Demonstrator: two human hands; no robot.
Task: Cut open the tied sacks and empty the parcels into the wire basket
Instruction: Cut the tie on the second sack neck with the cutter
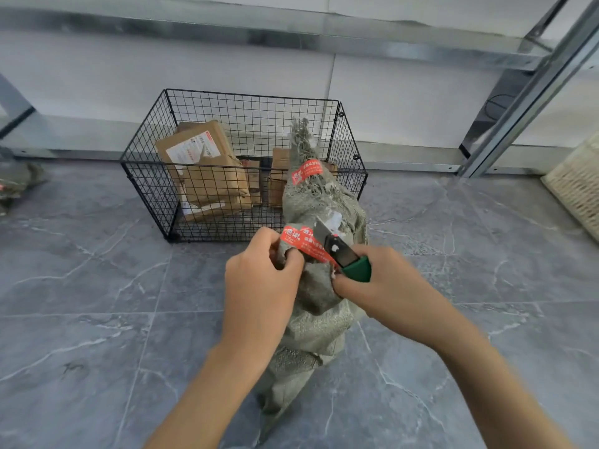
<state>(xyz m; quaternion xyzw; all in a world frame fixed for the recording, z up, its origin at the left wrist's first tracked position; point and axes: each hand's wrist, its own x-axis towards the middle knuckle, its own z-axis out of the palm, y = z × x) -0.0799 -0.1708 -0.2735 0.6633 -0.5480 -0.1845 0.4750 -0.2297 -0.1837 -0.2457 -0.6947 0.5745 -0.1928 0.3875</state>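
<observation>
Right grip: my right grip (pixel 372 286) is clenched round the green handle of the box cutter (pixel 343 254), blade out and laid against the sack's neck.
Left grip: my left grip (pixel 259 273) pinches a fold of the sack along with the lower red tape band (pixel 301 243), just beside the blade.
Sack: the green woven sack (pixel 317 312) stands mid-floor, tilted toward the basket. A second red tape band (pixel 306 171) binds it higher up, and its frayed top overlaps the basket's near right corner.
Step in hand: I judge I am slitting the lower band; the sack looks closed, nothing emptied from it yet.
Doing it well: I'd keep the tape taut with the left pinch, hold the blade shallow so it parts tape and not the parcels inside, and draw the edge away from the left fingers, which sit close.
Wire basket: the wire basket (pixel 249 95) sits at the floor's far edge by the wall, with cardboard parcels (pixel 204 166) in it.
Farther out: another sack (pixel 16 183) lies at the floor's left edge, and a pale woven hamper (pixel 577 189) at its right edge.
</observation>
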